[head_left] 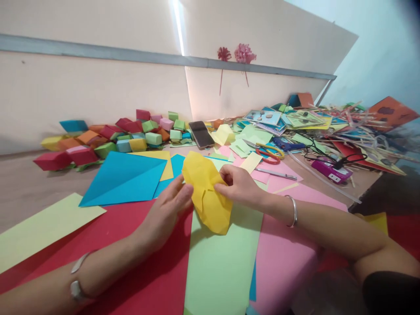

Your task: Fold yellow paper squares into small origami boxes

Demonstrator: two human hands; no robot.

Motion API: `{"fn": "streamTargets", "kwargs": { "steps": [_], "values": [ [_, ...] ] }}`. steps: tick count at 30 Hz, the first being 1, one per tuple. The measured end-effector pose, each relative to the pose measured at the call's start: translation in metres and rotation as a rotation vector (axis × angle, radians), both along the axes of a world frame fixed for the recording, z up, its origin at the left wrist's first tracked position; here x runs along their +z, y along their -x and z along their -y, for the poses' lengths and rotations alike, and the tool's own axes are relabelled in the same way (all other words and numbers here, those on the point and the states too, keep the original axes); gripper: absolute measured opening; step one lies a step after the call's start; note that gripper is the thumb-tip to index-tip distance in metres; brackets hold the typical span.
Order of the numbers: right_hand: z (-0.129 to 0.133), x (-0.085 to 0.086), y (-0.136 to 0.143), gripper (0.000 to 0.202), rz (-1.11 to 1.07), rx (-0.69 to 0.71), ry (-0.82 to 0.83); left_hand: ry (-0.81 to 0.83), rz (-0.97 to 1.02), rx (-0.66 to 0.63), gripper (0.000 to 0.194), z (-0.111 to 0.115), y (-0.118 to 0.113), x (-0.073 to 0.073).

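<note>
A creased, rounded piece of yellow paper [210, 197] is held up between my two hands above the sheets on the table. My left hand [175, 194] grips its left edge, with the thumb in front and the fingers partly hidden behind it. On the right side, my right hand [238, 183] pinches the paper's edge between thumb and curled fingers. Beneath it lie a light green sheet [223, 271], a red sheet [141, 280] and a pink sheet [282, 258]. A folded blue paper [126, 179] rests just beyond my left hand.
Scissors [269, 153], a box cutter [275, 173], a glue gun [287, 144] and a purple power socket [331, 170] lie at the right. A phone [201, 134] sits near the wall. Several coloured paper boxes [105, 135] are piled back left; paper flowers [244, 53] hang on the rail.
</note>
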State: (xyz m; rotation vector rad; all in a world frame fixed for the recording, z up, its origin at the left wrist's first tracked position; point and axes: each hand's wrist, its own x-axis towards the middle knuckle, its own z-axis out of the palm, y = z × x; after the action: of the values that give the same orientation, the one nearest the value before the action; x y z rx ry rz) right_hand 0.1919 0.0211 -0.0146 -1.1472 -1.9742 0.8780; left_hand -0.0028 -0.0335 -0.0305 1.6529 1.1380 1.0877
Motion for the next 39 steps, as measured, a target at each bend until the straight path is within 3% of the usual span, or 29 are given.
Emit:
{"fn": "streamTargets", "kwargs": {
  "steps": [2, 4, 7, 10, 15, 24, 29, 33, 36, 39],
  "values": [
    [0.007, -0.003, 0.003, 0.019, 0.013, 0.034, 0.009, 0.289, 0.194, -0.003, 0.045, 0.008, -0.006, 0.003],
    [0.013, -0.004, 0.006, 0.019, 0.058, 0.088, 0.019, 0.412, 0.263, 0.058, 0.05, 0.014, -0.01, 0.005],
    [0.019, -0.002, 0.007, 0.023, 0.104, 0.121, 0.017, 0.452, 0.273, 0.075, 0.055, 0.017, -0.014, 0.006],
    [0.02, 0.001, 0.007, 0.027, 0.084, 0.049, 0.032, 0.457, 0.275, 0.047, 0.059, 0.018, -0.014, 0.006],
    [0.017, -0.002, 0.006, 0.013, 0.074, 0.029, 0.001, 0.484, 0.307, 0.045, 0.061, 0.019, -0.015, 0.009],
    [0.028, -0.003, 0.004, 0.006, 0.065, 0.168, -0.106, 0.668, 0.458, 0.114, 0.039, 0.022, -0.018, 0.019],
    [0.034, -0.004, 0.004, 0.009, 0.075, 0.237, -0.225, 0.657, 0.438, 0.144, 0.043, 0.02, -0.02, 0.02],
    [0.035, -0.004, 0.005, 0.007, 0.046, 0.213, -0.199, 0.605, 0.363, 0.118, 0.037, 0.021, -0.019, 0.018],
    [0.033, -0.003, 0.006, 0.011, 0.033, 0.112, -0.1, 0.479, 0.269, 0.094, 0.032, 0.023, -0.018, 0.017],
    [0.032, 0.0, 0.007, 0.021, -0.008, 0.049, 0.019, 0.252, 0.1, 0.12, 0.029, 0.022, -0.016, 0.015]
  ]
}}
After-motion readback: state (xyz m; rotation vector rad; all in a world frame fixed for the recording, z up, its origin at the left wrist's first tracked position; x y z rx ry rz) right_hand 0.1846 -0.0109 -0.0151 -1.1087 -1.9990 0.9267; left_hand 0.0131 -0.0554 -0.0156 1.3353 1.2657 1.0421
